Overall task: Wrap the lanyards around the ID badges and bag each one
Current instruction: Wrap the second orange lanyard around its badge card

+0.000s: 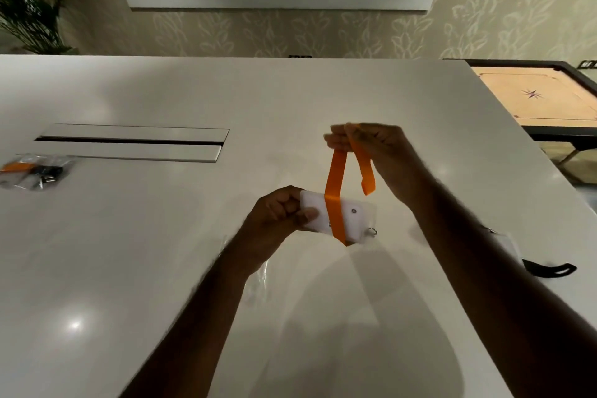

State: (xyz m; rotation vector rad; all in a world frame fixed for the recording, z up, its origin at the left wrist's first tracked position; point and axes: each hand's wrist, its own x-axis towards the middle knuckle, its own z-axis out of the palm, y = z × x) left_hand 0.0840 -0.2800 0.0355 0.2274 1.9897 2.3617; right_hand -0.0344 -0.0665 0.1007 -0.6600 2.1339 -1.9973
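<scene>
My left hand (pixel 284 213) grips the left end of a white ID badge (pixel 350 220), held flat above the white table (pixel 161 236). An orange lanyard (pixel 334 191) runs around the badge's middle and rises to my right hand (pixel 371 152), which pinches its upper part. The lanyard's loose end (pixel 366 181) hangs down from those fingers. A small metal ring (pixel 371 231) shows at the badge's lower right corner.
At the far left lie clear bags (pixel 32 171) holding an orange lanyard and dark items. A black lanyard (pixel 549 268) and a clear badge holder lie at the right edge. A cable slot (pixel 129 140) is set into the table. A carrom board (pixel 536 100) stands beyond.
</scene>
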